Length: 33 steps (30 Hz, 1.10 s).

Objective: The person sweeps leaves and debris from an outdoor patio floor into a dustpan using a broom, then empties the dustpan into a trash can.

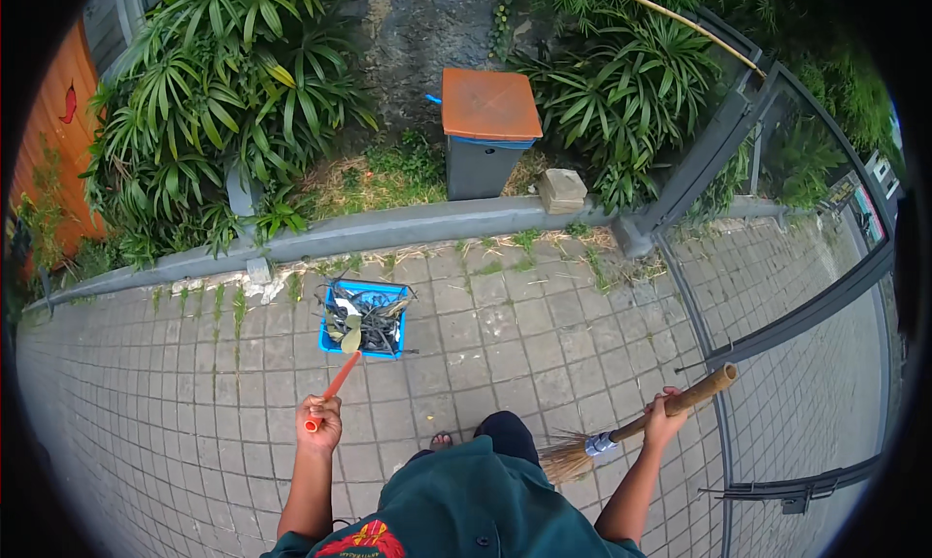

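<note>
My left hand (319, 421) is closed around an orange-red handle (342, 374), which runs up to a blue dustpan (399, 345). Dark twigs, dry leaves and pale scraps (371, 318) fill the pan, with a broad yellowish-green leaf (351, 334) near its front. On the right, my right hand (664, 416) grips the thick wooden handle of a stick broom (630, 430). Its bristles point down to the left beside my dark-clad leg, below a pale binding. The broom stands apart from the dustpan.
A dark bin with an orange lid (491, 103) stands behind a low grey curb (393, 227). A stone block (563, 190) rests on the curb. Leafy plants (218, 114) grow behind it. A grey metal gate (801, 303) spans the right side over paving (466, 325).
</note>
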{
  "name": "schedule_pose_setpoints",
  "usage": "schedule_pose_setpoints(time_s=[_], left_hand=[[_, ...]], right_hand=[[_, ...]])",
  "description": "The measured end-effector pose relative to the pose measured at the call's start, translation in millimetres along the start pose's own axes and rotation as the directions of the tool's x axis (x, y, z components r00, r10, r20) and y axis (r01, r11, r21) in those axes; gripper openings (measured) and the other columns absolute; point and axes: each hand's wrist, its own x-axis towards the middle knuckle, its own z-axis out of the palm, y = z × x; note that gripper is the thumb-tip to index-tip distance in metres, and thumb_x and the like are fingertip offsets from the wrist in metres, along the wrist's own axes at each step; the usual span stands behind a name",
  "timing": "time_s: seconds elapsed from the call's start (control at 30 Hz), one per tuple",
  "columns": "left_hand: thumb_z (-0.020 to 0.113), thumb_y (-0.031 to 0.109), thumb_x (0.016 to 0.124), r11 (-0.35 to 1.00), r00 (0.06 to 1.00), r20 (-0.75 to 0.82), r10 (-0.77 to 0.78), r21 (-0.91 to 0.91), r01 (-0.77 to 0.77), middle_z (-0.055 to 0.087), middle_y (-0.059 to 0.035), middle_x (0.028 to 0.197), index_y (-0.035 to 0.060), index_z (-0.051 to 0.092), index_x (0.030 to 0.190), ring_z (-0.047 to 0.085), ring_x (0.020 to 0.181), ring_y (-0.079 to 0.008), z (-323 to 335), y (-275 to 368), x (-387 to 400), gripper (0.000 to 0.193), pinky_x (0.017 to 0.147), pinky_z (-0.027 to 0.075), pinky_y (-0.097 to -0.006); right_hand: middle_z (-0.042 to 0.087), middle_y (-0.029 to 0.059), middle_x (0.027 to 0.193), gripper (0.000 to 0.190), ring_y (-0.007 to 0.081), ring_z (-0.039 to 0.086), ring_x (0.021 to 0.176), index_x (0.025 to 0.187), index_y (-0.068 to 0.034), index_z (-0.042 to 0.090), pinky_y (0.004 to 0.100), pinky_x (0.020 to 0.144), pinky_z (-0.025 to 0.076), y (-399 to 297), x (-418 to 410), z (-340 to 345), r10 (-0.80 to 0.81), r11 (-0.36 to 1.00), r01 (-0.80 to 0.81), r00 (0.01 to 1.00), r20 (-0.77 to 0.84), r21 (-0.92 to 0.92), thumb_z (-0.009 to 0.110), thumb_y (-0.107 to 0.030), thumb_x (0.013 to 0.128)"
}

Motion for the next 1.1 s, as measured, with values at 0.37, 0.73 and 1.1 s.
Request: schedule_pose_setpoints(time_s=[0.37, 0.73, 1.1], left_hand=[[0.041, -0.002, 0.074, 0.983, 0.976, 0.133, 0.172, -0.084, -0.162, 0.041, -0.0075, 0.066, -0.0136, 0.038, 0.083, 0.045, 0.048, -0.0109, 130.8, -33.4, 228.2, 0.015, 0.040, 0.050, -0.0197], [0.039, -0.001, 0.074, 0.948, 0.933, 0.212, 0.291, -0.193, -0.252, 0.040, -0.0100, 0.066, -0.0241, 0.036, 0.092, 0.047, 0.047, -0.0138, 246.1, -32.1, 381.9, 0.029, 0.040, 0.053, -0.0227], [0.038, -0.001, 0.075, 0.941, 0.914, 0.252, 0.319, -0.199, -0.274, 0.047, -0.0171, 0.072, -0.0291, 0.033, 0.100, 0.049, 0.049, -0.0161, 341.2, -1.4, 492.0, 0.037, 0.041, 0.053, -0.0242]], right_hand=[[0.054, 0.0045, 0.061, 0.036, 0.0124, 0.053, 0.043, 0.114, 0.002, 0.049, 0.0258, 0.040, 0.042, 81.3, 327.7, 331.9, 0.107, 0.993, -0.084, 0.934, 0.342, -0.083, 0.061, -0.005, 0.081], [0.058, 0.0107, 0.054, 0.026, 0.0187, 0.059, 0.046, 0.078, 0.003, 0.060, 0.0326, 0.045, 0.047, 141.4, 551.7, 664.3, 0.159, 0.864, 0.146, 0.829, 0.536, -0.482, 0.068, -0.022, 0.076], [0.066, 0.0141, 0.077, 0.036, 0.0219, 0.065, 0.072, 0.088, 0.002, 0.065, 0.0345, 0.064, 0.050, 188.4, 643.2, 780.6, 0.258, 0.837, 0.119, 0.775, 0.578, -0.533, 0.074, -0.028, 0.071]])
